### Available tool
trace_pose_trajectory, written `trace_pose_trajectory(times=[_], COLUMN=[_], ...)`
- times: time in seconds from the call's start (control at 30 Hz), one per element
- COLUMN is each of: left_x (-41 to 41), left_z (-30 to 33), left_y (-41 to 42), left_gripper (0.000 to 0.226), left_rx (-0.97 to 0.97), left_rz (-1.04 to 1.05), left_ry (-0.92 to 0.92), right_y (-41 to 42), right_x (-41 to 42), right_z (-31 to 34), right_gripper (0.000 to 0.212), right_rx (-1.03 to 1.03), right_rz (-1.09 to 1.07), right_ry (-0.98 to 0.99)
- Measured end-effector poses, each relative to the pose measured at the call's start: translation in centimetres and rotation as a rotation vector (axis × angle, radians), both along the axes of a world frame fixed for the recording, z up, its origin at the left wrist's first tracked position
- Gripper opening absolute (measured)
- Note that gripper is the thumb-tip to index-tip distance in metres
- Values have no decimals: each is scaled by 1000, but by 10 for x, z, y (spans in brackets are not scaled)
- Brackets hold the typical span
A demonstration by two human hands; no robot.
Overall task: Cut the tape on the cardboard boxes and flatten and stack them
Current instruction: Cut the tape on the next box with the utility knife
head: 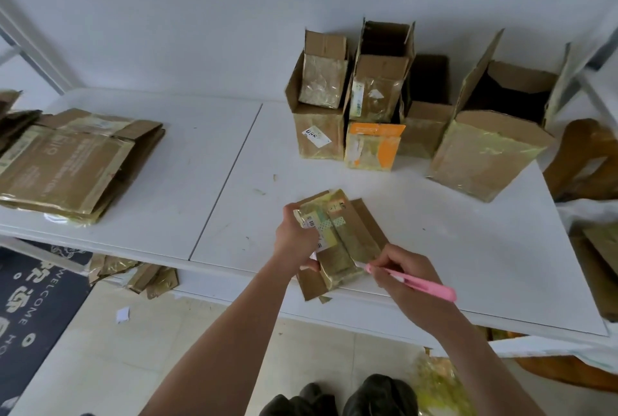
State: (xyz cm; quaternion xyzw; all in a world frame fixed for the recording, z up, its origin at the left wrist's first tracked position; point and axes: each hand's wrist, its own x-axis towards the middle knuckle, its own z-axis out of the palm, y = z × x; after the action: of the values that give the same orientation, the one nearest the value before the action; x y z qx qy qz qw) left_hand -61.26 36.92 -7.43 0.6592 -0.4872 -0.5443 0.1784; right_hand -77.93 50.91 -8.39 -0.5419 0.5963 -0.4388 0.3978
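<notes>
A small taped cardboard box (341, 241) lies on its side near the front edge of the white table (234, 148), its flaps spread out. My left hand (294, 238) grips its left end. My right hand (401, 272) holds a pink cutter (414, 282), whose tip touches the box's near right corner. A stack of flattened boxes (77, 161) lies at the table's left end.
Several open taped boxes (378, 98) stand at the back of the table, a larger one (491, 134) at the right. Cardboard scraps (143, 275) lie on the floor under the table beside a dark doormat (30, 308). More cardboard (588, 161) sits off the right edge.
</notes>
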Motion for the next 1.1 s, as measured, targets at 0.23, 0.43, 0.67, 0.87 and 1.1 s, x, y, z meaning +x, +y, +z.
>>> trace_pose_trajectory(times=[0.23, 0.43, 0.67, 0.87, 1.1], left_x=[18, 12, 2, 3, 7], left_z=[-1, 4, -10, -2, -1], left_y=[0, -5, -6, -20, -24], left_gripper=[64, 76, 85, 91, 86], left_rx=[-188, -558, -497, -450, -471], left_rz=[-209, -855, -716, -821, -848], left_ry=[-491, -488, -768, -785, -792], right_y=[5, -15, -28, -58, -60], right_x=[-3, 4, 8, 17, 27], right_z=[-12, -21, -27, -32, -44], right_gripper=[16, 10, 15, 14, 16], right_rx=[-148, -223, -196, -153, -139], right_rz=[-550, -714, -685, -680, -650], right_ry=[-413, -467, -669, -627, -495])
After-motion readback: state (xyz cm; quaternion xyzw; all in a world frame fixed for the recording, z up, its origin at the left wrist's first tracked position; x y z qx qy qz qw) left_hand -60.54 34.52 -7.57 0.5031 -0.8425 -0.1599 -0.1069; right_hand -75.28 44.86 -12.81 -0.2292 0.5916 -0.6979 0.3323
